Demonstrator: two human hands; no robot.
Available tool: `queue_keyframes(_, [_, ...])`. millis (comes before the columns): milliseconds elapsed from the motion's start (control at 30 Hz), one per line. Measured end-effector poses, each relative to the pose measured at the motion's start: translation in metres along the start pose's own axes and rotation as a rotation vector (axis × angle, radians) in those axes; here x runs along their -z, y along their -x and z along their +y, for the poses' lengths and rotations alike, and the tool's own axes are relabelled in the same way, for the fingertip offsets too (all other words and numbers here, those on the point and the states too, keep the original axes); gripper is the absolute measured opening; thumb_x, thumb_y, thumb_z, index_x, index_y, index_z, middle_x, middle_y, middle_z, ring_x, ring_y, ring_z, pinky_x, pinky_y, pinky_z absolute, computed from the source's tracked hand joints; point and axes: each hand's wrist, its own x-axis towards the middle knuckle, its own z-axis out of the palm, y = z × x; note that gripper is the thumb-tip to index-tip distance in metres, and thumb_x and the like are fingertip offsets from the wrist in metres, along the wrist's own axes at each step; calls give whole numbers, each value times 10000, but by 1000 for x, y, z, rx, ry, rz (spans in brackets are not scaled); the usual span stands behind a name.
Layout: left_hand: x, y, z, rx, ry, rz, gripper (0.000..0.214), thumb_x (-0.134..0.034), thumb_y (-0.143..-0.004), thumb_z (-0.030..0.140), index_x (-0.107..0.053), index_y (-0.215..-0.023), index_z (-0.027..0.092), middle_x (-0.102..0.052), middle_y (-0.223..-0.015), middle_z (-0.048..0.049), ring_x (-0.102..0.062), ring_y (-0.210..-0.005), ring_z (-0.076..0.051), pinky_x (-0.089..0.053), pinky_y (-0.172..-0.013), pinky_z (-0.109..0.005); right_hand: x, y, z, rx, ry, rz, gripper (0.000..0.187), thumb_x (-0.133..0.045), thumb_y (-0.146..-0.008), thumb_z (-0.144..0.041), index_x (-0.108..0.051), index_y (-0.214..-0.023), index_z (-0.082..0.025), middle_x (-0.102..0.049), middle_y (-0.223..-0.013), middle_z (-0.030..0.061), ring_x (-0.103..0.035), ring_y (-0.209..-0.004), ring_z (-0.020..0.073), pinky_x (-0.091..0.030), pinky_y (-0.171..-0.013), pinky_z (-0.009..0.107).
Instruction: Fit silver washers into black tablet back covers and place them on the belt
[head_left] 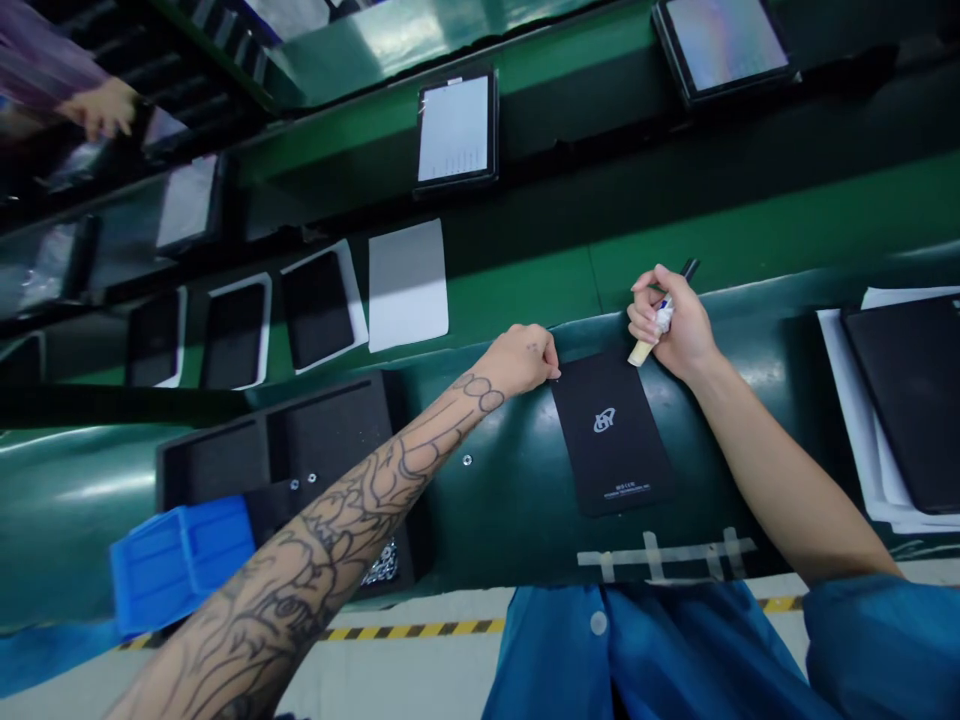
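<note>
A black rectangular panel (pixel 611 440) with a light "HY" logo lies on the green bench before me. At its top left corner is my left hand (pixel 521 360), fingers pinched together; whatever is between the fingertips is hidden. My right hand (pixel 675 320) is closed around a pen-like tool (pixel 641 352) with a pale yellow end, a white-wrapped middle and a black end. The yellow end points down near the panel's top right corner. A small metal nut (pixel 467 460) rests on the bench between my left forearm and the panel.
Left stands a black compartment tray (pixel 330 425) with small metal parts (pixel 384 565) and a blue bin (pixel 184 560). A white sheet (pixel 409 285) and black panels on sheets line the green belt. Tablet-like devices (pixel 454 130) sit beyond. Another person's hand (pixel 105 108) shows top left.
</note>
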Motion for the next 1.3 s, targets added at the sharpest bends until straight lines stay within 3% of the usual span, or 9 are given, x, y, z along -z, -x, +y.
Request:
queue_keyframes(233, [21,-21,28,-60,-306,-162,143,-909,-733,122,-805,-804,190,-733,-740,-42,-746,-893,-257,-569,-801,-311,-2,1,-4,-26,51,18,466,-821,-949,-626,-571,-855,-243,-388,-564,-78,-322,-428,96,-248,-388,240])
queue_keyframes(333, [24,-21,33,-123,-334,-182,171,-862,-719,62,-806,-817,190,-745,-773,-46,-742,-944,-270,-563,-831,-314,-2,1,-5,-24,68,26,458,-819,-949,-624,-581,-856,-244,-376,-566,-76,-312,-432,97,-240,-385,242])
queue_keyframes(467, [23,-14,18,-84,-252,-193,78,-831,-838,173,-780,-782,192,-787,-870,-56,-722,-876,-227,-531,-791,-284,0,1,-5,-36,74,5,451,-824,-951,-624,-587,-870,-250,-381,-577,-68,-334,-440,104,-261,-383,241])
queue_keyframes(600, [20,-12,5,-21,-172,-187,82,-859,-827,248,-796,-816,197,-807,-949,-59,-689,-847,-201,-514,-780,-257,1,0,-5,-47,96,21,450,-809,-965,-628,-579,-871,-253,-376,-580,-67,-342,-441,110,-275,-382,243])
queue_keyframes(900, [22,-8,5,29,-153,-233,129,-823,-873,321,-814,-849,195,-803,-1037,-99,-709,-907,-239,-533,-807,-279,-2,1,-2,-5,91,2,469,-835,-935,-632,-580,-856,-247,-383,-570,-76,-317,-440,97,-265,-393,231])
queue_keyframes(1133, [14,-3,-7,40,-70,-181,144,-813,-872,350,-819,-872,206,-812,-1045,-90,-717,-950,-234,-503,-711,-240,-4,1,-2,-23,65,5,464,-829,-958,-612,-561,-868,-243,-398,-578,-77,-339,-433,90,-278,-399,221])
queue_keyframes(1300, [11,-3,-14,0,-21,-158,117,-810,-889,319,-816,-849,209,-803,-1063,-88,-711,-994,-248,-494,-738,-276,-3,-1,-3,-13,25,-42,442,-841,-959,-581,-566,-870,-246,-396,-574,-78,-347,-431,90,-264,-397,224])
